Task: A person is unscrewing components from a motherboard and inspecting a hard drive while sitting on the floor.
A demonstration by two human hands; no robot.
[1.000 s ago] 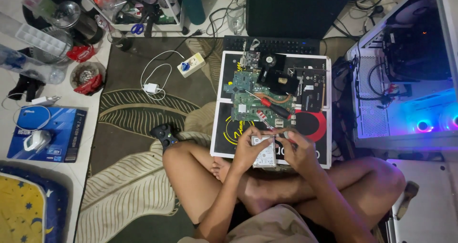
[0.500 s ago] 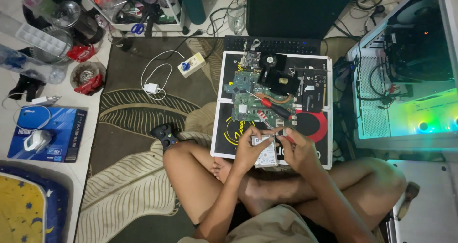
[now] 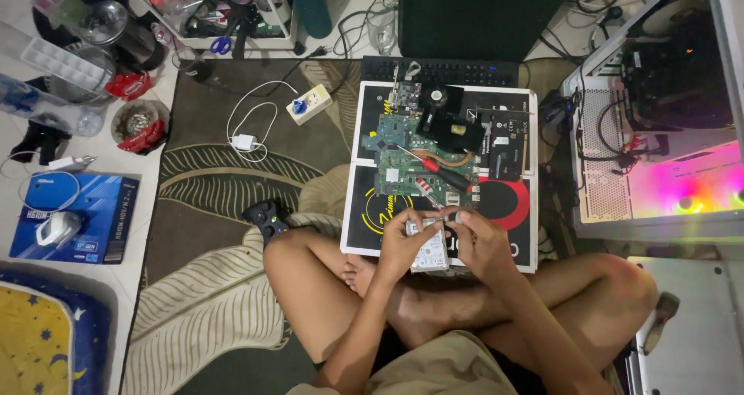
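I sit cross-legged on a rug. My left hand [image 3: 403, 244] and my right hand [image 3: 480, 244] meet over a small silver drive-like part [image 3: 431, 249], each gripping one side of it, just above a black box lid [image 3: 372, 209]. Beyond my hands on the lid lie a green circuit board [image 3: 399, 158], a red-handled screwdriver [image 3: 446, 174] and a black cooler block [image 3: 453, 127]. The part's underside is hidden by my fingers.
A black game controller [image 3: 266, 219] lies by my left knee. A white power strip [image 3: 308, 103] and charger [image 3: 246, 142] sit on the rug. An open computer case [image 3: 659, 131] glows pink at right. A blue box [image 3: 77, 217], jars and clutter fill the left floor.
My hands stay on the small part with only slight shifts. The case lighting turned from blue to green to pink.
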